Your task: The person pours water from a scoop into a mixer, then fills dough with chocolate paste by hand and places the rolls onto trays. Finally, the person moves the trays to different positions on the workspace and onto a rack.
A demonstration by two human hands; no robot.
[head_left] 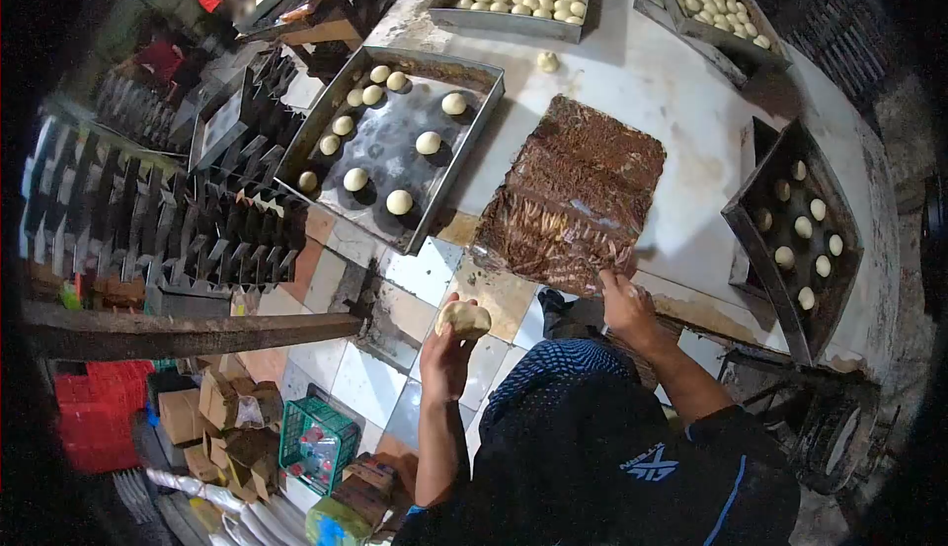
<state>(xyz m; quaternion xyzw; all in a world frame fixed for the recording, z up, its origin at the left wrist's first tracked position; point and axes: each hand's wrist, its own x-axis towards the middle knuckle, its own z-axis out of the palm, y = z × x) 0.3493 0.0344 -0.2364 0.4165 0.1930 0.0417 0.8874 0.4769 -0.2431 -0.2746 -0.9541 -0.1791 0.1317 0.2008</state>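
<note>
We see a person's two hands, well apart, at the near side of a tiled counter (696,166). The left hand (446,360) is cupped upward with its fingers around a pale dough piece (465,320), held in the air short of the counter's edge; we judge that this hold supports the soft underside and leaves the upper face free. The right hand (629,307) has its fingers curled at the near edge of a dark brown slab (592,181); we cannot tell whether they grip some of it or a small tool. The slab lies flat just beyond the hands, probably so that either reaches it easily. To its left, a metal tray (390,129) carries dough balls set mostly apart, a spacing that we suppose keeps them from sticking. A single dough ball (548,61) rests on the counter between the slab and a far tray (509,23), packed much more closely. At right, a tilted tray (755,258) sits over another, a stacking that presumably saves room.
</note>
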